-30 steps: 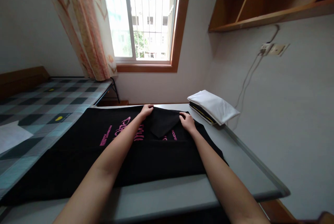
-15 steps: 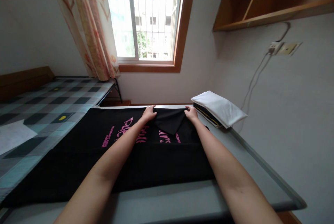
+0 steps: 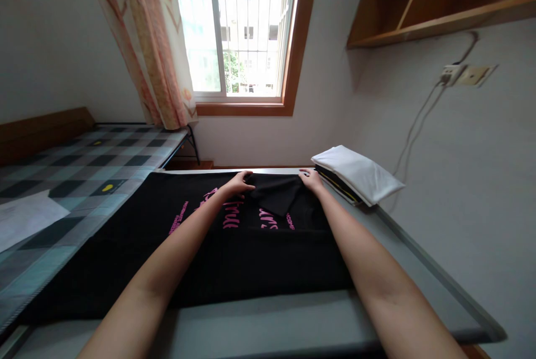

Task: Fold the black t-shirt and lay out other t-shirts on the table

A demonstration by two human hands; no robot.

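Black shirt [image 3: 259, 264] lies below left grip [image 3: 238, 185], slightly parted, and right grip [image 3: 312, 180], closure unclear; both near far edge.

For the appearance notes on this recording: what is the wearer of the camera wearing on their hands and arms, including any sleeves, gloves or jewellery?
The left hand and right hand are both ungloved. No sleeve shows on the left arm or right arm within view, nor any watch or bracelet. Rings and nail details are too small to judge.
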